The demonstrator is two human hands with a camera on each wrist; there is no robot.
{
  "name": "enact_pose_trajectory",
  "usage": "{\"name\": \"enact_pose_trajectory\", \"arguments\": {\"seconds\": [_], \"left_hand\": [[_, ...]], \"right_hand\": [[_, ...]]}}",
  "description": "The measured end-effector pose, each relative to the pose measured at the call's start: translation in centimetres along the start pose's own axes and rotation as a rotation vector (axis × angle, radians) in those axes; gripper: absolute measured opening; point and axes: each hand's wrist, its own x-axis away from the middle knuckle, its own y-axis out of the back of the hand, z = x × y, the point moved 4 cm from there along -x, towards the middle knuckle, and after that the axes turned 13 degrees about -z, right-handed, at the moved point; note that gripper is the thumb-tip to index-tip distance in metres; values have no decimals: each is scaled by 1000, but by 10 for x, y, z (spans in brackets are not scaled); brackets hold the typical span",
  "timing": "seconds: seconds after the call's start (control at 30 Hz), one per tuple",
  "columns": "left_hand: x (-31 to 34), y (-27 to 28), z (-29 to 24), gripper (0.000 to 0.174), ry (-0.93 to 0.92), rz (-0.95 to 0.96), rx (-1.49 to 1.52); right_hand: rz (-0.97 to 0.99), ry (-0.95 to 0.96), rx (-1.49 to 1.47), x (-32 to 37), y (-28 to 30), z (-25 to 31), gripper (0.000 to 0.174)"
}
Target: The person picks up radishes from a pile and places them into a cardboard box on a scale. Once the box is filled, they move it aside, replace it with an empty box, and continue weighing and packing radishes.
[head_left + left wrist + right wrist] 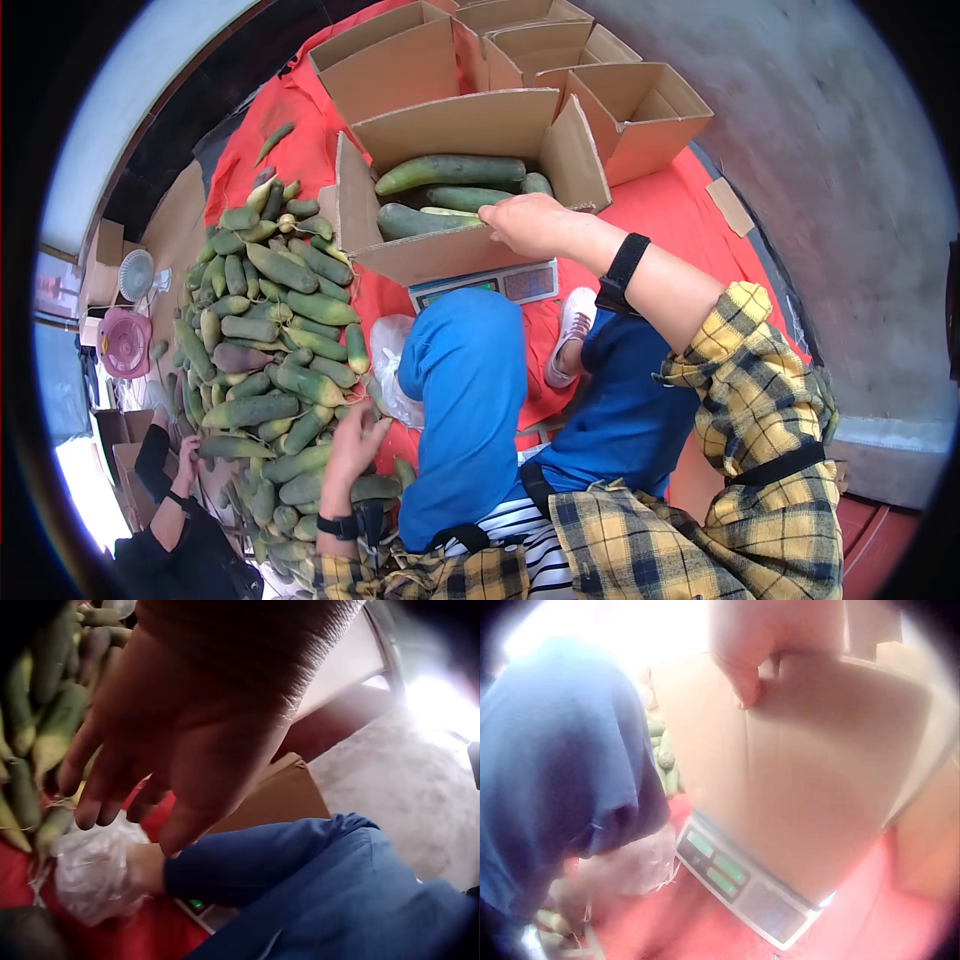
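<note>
Both hands work apart. My left hand (352,445) hangs open just over the pile (275,330), fingers spread to span one. My right hand (530,225) rests on the box (420,255) rim, thumb outside. Its fingers are hidden among the cucumbers (450,172), so I cannot tell its grip. Below the box sits a scale (485,285), for weighing.

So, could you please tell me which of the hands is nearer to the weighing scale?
Right. The right hand grips the front wall of the box standing on the scale, just above its display; the left hand is open by the cucumber pile, farther off.
</note>
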Motion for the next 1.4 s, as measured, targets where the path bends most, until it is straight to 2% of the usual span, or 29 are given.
{"name": "enact_pose_trajectory", "arguments": {"seconds": [0.07, 0.13, 0.17, 0.23, 0.3, 0.4, 0.43, 0.47, 0.5, 0.57, 0.73, 0.8, 1.03, 1.07, 1.13, 1.17, 1.23, 1.27, 1.33, 1.4], "left_hand": [[35, -5, 36, 37, 40, 34, -41], [66, -13, 70, 38, 185, 105, -3], [76, -14, 79, 38, 196, 90, 10], [96, -15, 95, 39, 225, 34, -24], [106, -15, 100, 38, 302, 39, -77], [111, -26, 116, 35, 306, 57, -108], [125, -62, 192, 35, -92, -1, -240], [122, -53, 162, 35, 146, 67, -195], [117, -41, 127, 36, 382, 136, -158], [126, -51, 133, 36, 390, 147, -136], [137, -71, 163, 36, 384, 138, -81], [142, -73, 162, 37, 349, 118, -76], [157, -91, 183, 39, 446, 139, -43], [157, -94, 186, 39, 435, 158, -96], [164, -92, 194, 40, 474, 165, -151], [164, -91, 190, 39, 440, 151, -124], [167, -92, 192, 39, 431, 118, -96], [169, -94, 196, 38, 436, 122, -98], [174, -101, 206, 35, 415, 103, -99], [173, -99, 203, 35, 439, 69, -88]], "right_hand": [[23, 10, 13, 2, -1, 0, 19], [-122, 62, 81, 2, 6, -4, 23], [-118, 83, 86, 4, 13, 1, 23], [-476, 235, 60, 15, 52, 31, 24], [-739, 376, -116, 38, 103, 89, 29], [-876, 551, -515, 76, 150, 147, 32], [-851, 522, -523, 81, 147, 147, 32], [-831, 485, -497, 60, 141, 149, 32], [-812, 449, -471, 73, 138, 152, 31], [-799, 409, -417, 126, 141, 166, 31], [-799, 426, -303, 168, 147, 222, 28], [-786, 424, -259, 157, 148, 227, 28], [-731, 436, -100, 156, 162, 239, 25], [-713, 436, -87, 137, 158, 244, 24], [-683, 458, -94, 145, 162, 245, 24], [-676, 480, -105, 123, 158, 257, 23], [-660, 708, 52, 93, 122, 246, 36], [-497, 669, 118, 77, 112, 222, 36], [-189, 424, 283, 62, 95, 187, 28], [-247, 442, 118, 52, 85, 175, 31]]}}
